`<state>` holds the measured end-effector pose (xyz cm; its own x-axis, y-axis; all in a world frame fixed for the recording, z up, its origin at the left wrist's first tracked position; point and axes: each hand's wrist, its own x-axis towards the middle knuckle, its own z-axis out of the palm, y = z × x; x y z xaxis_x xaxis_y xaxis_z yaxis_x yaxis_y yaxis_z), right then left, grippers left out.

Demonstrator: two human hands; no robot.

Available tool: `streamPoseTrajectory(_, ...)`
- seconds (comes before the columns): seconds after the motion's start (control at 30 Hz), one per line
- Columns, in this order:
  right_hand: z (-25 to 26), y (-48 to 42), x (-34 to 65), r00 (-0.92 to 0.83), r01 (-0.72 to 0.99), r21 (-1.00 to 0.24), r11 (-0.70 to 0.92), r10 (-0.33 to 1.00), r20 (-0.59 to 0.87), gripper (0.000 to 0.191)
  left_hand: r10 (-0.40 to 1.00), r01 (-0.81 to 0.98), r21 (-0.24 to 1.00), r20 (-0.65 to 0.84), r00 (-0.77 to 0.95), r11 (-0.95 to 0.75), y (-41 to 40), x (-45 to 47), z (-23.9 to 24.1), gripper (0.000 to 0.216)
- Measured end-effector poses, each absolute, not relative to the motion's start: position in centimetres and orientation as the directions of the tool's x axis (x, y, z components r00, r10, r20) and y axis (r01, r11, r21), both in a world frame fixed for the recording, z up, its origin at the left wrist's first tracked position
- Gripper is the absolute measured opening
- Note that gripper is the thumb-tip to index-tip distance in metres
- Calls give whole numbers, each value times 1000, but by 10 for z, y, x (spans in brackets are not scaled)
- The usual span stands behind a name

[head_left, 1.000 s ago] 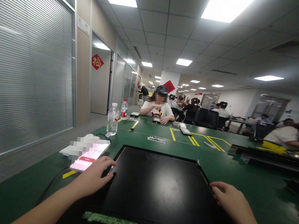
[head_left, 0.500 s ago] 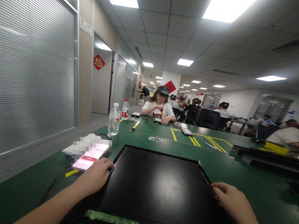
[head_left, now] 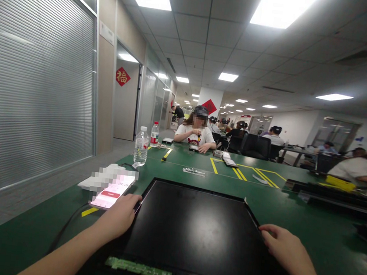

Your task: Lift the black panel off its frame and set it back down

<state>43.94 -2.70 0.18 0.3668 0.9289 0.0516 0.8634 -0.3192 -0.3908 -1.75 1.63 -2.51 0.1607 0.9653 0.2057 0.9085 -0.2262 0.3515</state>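
The dark flat panel (head_left: 199, 232) is laid on the green table (head_left: 26, 234), in from the table's left edge, directly between the hands, its long axis apparently set from hand to hand. Its left rim is met by the left hand (head_left: 123, 212) and its right rim by the right hand (head_left: 281, 239), so neither is nearer; the fingers are bent, but whether the rims are gripped cannot be told.
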Motion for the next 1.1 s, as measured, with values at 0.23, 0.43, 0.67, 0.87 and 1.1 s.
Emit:
streamPoseTrajectory(0.23, 1, -23, 446, 381, 815, -479, -328, 925, 15, 36, 969, 926, 317, 202, 144, -204, 20, -18, -26, 29)
streamPoseTrajectory(0.43, 6, -28, 448, 448, 729, -590, -348, 894, 25, 41, 972, 932, 312, 201, 124, -184, 16, -19, -23, 17)
streamPoseTrajectory(0.67, -6, -24, 455, 447, 800, -486, -351, 890, 93, 35, 969, 912, 361, 216, 121, -194, 11, -27, -16, 10)
streamPoseTrajectory(0.87, -10, -21, 450, 386, 833, -465, -300, 917, 101, 34, 972, 856, 481, 214, 95, -189, 12, -26, -12, 10)
streamPoseTrajectory(1.1, -4, -20, 450, 398, 826, -459, -327, 915, 64, 33, 980, 740, 653, 196, 44, -164, 12, -26, -4, 12)
